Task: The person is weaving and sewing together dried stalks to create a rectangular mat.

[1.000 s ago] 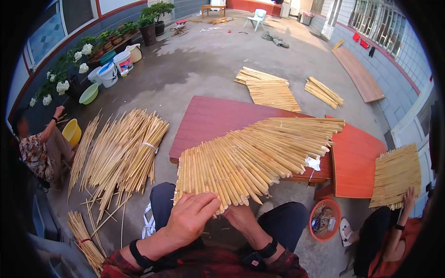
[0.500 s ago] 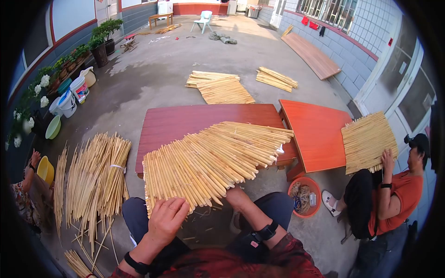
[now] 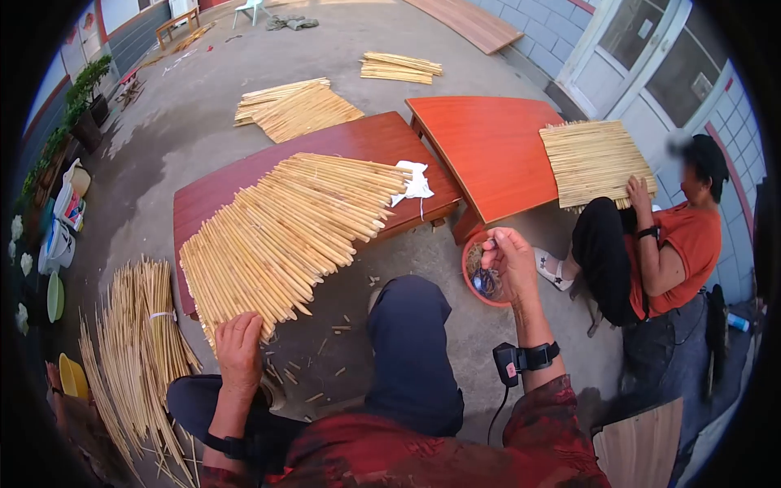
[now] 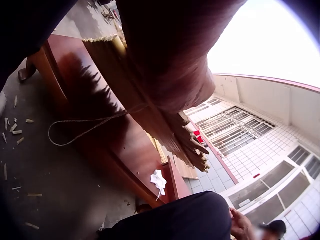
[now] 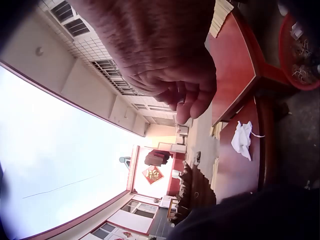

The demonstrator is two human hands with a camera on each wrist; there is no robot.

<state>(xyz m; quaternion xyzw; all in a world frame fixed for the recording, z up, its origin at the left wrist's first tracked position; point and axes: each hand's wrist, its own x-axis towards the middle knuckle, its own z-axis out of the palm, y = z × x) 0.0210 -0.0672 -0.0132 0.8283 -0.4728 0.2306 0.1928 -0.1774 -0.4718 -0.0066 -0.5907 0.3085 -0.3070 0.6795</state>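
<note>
A fan-shaped mat of pale stalks (image 3: 277,228) lies partly over the dark red table (image 3: 378,134), its near edge sticking out towards the person. My left hand (image 3: 240,350) grips its lower corner. The left wrist view has that hand (image 4: 175,65) close over the mat (image 4: 142,120), and a thin cord loop (image 4: 75,121) hangs from its underside. Away from the mat, my right hand (image 3: 512,259) is raised in front of the red basket (image 3: 498,302), thumb and fingers bent together. A ring (image 5: 181,92) shows on one finger; I cannot tell whether something thin is pinched.
An orange-red table (image 3: 488,154) adjoins on the right. There a seated person (image 3: 683,252) handles another stalk mat (image 3: 598,163). A white cloth (image 3: 416,183) lies at the dark table's edge. Loose stalks (image 3: 134,342) lie left, more stalk bundles (image 3: 301,112) beyond. Cut bits litter the floor.
My right hand has come out from under the mat and swung up to the right. The left hand stays at the mat's corner. The head view has turned right and down.
</note>
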